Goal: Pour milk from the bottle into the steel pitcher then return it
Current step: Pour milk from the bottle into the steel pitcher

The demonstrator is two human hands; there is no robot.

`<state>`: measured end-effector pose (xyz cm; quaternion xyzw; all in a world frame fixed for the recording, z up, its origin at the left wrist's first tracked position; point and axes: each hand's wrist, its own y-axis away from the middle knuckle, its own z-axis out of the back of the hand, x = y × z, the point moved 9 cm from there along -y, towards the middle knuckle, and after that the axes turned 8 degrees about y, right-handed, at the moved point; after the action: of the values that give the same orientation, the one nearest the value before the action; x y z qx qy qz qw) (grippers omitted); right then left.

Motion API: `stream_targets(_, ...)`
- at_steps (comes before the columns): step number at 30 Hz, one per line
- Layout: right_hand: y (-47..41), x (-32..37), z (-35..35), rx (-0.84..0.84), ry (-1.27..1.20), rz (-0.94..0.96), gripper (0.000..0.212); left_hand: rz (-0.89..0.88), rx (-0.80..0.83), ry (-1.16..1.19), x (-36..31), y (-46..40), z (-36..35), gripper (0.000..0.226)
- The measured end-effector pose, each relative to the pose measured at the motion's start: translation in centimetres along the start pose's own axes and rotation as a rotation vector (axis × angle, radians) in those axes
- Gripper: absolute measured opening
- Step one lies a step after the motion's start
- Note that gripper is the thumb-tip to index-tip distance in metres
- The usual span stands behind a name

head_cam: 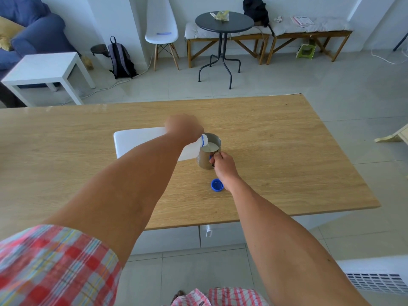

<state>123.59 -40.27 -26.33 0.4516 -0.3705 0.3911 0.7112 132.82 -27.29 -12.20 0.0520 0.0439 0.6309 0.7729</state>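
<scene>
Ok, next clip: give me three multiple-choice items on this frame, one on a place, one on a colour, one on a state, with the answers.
1. Where does the bottle cap lie?
A. On the wooden table, on the near side of the steel pitcher
B. On the bottle's neck
C. Inside the pitcher

2. What colour is the cap?
A. Red
B. Blue
C. White

3. What state is the milk bottle in?
A. Standing upright and capped
B. Lying flat, untouched
C. Tipped, mouth over the pitcher

Answers:
1 A, the cap rests on the tabletop beside the right wrist.
2 B, it is plainly blue.
3 C, the left hand tilts the bottle so its open neck meets the pitcher's rim, with milk visible inside, while the right hand holds the pitcher's handle.
</scene>
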Motion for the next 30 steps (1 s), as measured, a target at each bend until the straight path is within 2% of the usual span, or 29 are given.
stream_targets(30,-0.14,0.04,0.14,-0.015,0.023,0.008,0.036,0.021,-0.002,0.008,-0.03,0.09,0.26,0.034)
